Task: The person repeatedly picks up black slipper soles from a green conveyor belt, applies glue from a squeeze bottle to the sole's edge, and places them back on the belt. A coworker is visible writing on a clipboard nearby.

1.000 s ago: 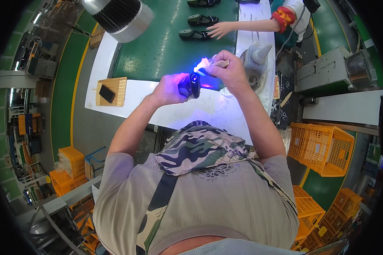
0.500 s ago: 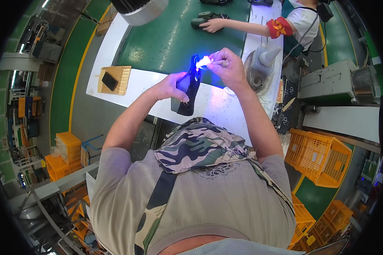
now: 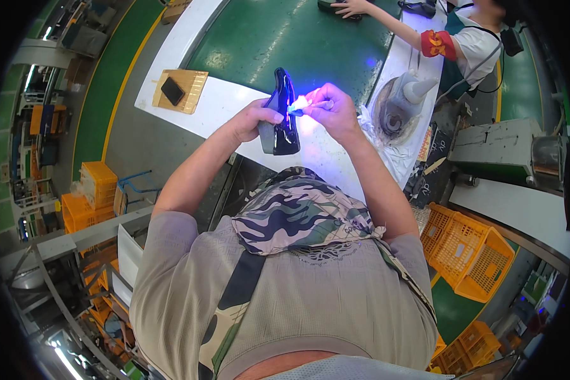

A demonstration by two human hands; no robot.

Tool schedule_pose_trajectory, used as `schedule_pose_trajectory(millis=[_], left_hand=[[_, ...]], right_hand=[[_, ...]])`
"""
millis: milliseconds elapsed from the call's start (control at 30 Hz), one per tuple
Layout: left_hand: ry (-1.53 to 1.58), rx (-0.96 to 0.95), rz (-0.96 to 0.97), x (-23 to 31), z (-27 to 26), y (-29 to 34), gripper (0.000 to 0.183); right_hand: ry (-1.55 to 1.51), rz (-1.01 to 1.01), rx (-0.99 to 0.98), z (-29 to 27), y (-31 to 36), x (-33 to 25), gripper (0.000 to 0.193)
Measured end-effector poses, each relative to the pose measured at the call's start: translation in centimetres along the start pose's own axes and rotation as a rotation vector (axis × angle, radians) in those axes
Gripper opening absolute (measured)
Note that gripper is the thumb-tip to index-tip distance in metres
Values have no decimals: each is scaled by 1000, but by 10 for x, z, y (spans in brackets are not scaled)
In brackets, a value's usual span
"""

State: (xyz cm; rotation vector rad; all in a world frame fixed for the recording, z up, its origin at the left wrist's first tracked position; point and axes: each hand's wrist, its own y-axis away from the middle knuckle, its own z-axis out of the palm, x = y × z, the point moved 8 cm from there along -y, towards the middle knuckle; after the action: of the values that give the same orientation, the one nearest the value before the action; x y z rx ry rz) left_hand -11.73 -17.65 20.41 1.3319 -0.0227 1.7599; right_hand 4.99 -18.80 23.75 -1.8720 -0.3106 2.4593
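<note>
My left hand [image 3: 257, 120] is closed round the side of a glossy black shoe [image 3: 286, 134], held toe up above the near edge of the worktable. My right hand [image 3: 337, 116] pinches a thin brush [image 3: 326, 104] with a pale handle. Its tip meets the shoe's edge facing my right hand. A bright blue-violet glow lights the tip and that edge, so the bristles are washed out.
A green conveyor belt [image 3: 253, 44] runs beyond the white table edge [image 3: 221, 104]. At left lies a phone [image 3: 173, 92] on a wooden board [image 3: 194, 95]. Right stands a stained pot [image 3: 392, 121] with a white bottle [image 3: 418, 88]. A co-worker's hand [image 3: 349, 7] touches a dark shoe. Orange crates [image 3: 468, 253] stand lower right.
The brush tip has moved down along the shoe's edge. The shoe has turned, showing more of its side. The view has shifted; the lamp at the top has left it.
</note>
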Motion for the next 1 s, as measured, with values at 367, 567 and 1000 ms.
schedule_pose_trajectory(millis=[367,567,1000], left_hand=[[373,169,50,-47,-14,20,41],[602,263,127,-78,-25,42,41],[835,141,607,-66,-45,101,78]], right_hand=[[86,5,-238,15,20,-3,20],[84,27,-305,23,33,-5,21],[-213,260,-126,74,24,44,20]])
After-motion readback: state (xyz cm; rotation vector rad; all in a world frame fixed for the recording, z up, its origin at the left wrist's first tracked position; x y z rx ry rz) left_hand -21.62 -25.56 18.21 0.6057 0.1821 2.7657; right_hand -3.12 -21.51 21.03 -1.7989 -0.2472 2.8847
